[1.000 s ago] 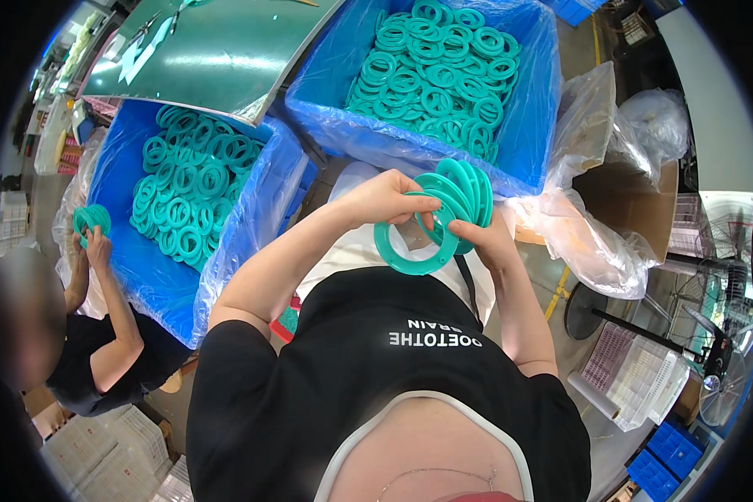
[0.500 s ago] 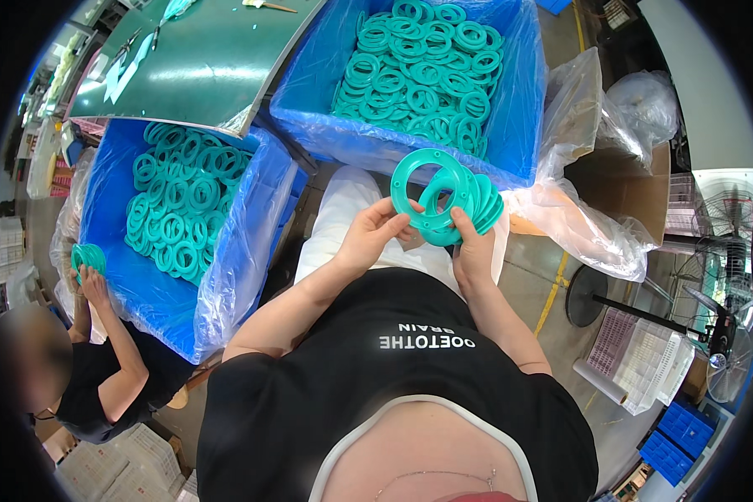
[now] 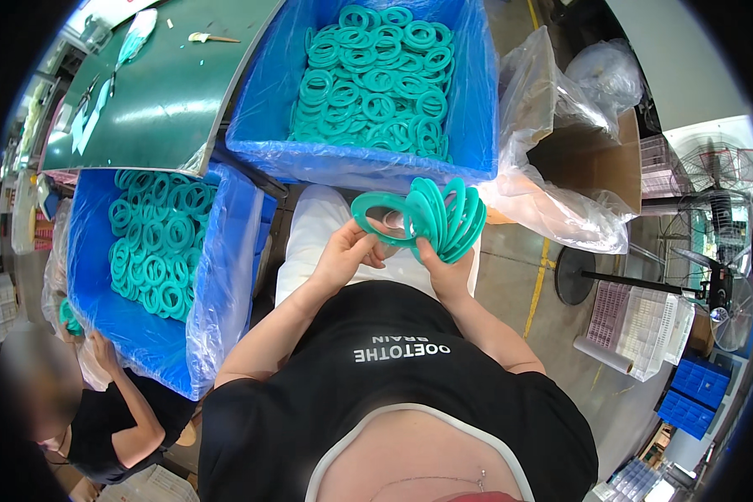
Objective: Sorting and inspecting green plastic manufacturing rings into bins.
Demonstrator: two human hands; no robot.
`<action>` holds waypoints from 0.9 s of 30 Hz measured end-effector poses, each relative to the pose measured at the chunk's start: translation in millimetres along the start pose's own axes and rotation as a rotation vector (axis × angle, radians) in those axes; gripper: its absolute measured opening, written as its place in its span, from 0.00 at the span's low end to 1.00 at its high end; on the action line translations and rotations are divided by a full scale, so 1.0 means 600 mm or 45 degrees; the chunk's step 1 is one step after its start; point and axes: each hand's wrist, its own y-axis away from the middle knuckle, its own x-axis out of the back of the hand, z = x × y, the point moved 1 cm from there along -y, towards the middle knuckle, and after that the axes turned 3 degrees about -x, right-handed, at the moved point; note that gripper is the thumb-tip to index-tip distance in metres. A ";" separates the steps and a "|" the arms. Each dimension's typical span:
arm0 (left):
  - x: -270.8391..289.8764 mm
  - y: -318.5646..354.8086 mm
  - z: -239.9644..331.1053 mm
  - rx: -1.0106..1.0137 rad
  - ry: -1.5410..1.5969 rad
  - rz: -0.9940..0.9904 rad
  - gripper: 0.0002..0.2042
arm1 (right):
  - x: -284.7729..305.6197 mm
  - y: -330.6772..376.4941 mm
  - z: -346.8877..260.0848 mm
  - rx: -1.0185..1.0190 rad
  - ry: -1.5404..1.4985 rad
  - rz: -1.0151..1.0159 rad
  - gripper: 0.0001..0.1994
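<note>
Rings (image 3: 443,219), teal and flat, stand fanned in a bunch above the person's lap, in front of the near blue bin (image 3: 259,109). The right hand (image 3: 445,272) is closed round the bottom of the bunch, thumb on the near face and fingers behind, so the rings splay out at the top. The left hand (image 3: 343,255) pinches one single ring (image 3: 379,216) by its lower edge between thumb and fingertips; that ring touches the front of the bunch and leans away from it to the left.

To do this well, I judge that the right hand should keep its squeeze low and firm so the fan does not slip apart, while the left hand holds the single ring by the rim only, flat face toward the eyes, so both its edges can be looked over. Turning it by the fingertips seems safer than bending it.

Both bins are lined with clear plastic film. The near bin, ahead of the knees, is heaped with the same rings; the second bin (image 3: 217,284), to the left and lower, holds a shallower layer. A green table (image 3: 176,92) lies at upper left between them. At right a brown carton (image 3: 590,163) stands open with a crumpled clear bag (image 3: 552,209) spilling over it, and a pale slotted crate (image 3: 644,322) sits on the floor beyond. Small blue boxes (image 3: 693,393) are stacked at the lower right. A co-worker at lower left holds another ring (image 3: 69,318).
</note>
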 end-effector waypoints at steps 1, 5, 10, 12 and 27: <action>-0.001 -0.003 -0.001 0.001 -0.002 -0.009 0.09 | 0.003 0.002 -0.004 0.039 0.030 -0.037 0.14; -0.022 0.000 0.016 -0.173 -0.088 -0.099 0.12 | 0.016 0.004 -0.050 0.068 0.003 0.011 0.17; -0.051 0.006 0.039 -0.521 -0.223 -0.271 0.16 | 0.111 -0.068 -0.123 0.285 -0.246 0.485 0.16; -0.027 -0.003 0.020 -0.147 0.080 -0.220 0.11 | 0.192 -0.127 -0.164 0.484 -0.042 0.713 0.15; -0.025 -0.004 0.038 0.116 0.066 -0.167 0.16 | 0.010 -0.031 -0.061 0.477 1.037 -0.783 0.22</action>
